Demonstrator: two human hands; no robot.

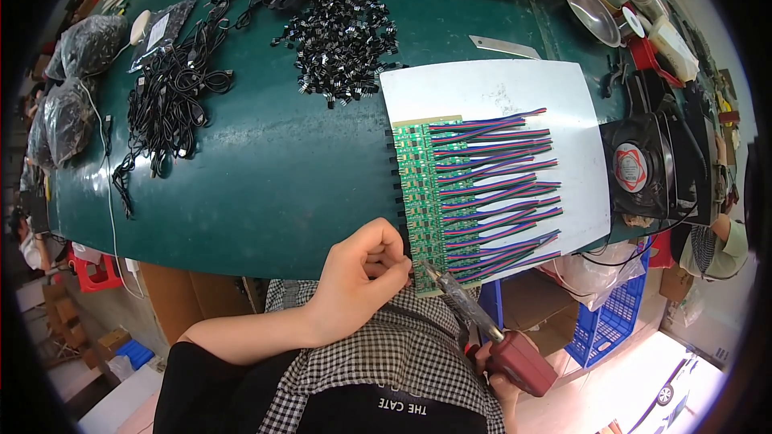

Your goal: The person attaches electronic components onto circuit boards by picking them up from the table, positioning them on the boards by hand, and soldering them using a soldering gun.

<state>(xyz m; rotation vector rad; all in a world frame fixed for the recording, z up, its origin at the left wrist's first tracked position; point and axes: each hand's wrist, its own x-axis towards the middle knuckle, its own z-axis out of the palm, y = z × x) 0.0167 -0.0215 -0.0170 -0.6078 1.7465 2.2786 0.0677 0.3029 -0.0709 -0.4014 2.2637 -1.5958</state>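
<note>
A green circuit board panel point(426, 193) lies at the near edge of a white sheet point(575, 112), with bundles of coloured wires point(507, 185) running off its right side. Small black connectors point(395, 162) stick out along its left edge. My left hand point(354, 277) pinches at the panel's lower left edge; what its fingertips hold is too small or hidden to make out. In my right hand point(500, 382) is a red-handled soldering gun point(519, 362), its metal tip reaching the panel's lower end beside my left fingertips.
A heap of small black connectors point(346, 40) lies on the green table point(273, 193), left of which are coiled black cables point(173, 104). A blade point(504, 47) lies behind the sheet. At the right stand a black fan point(655, 165) and a metal bowl point(591, 14).
</note>
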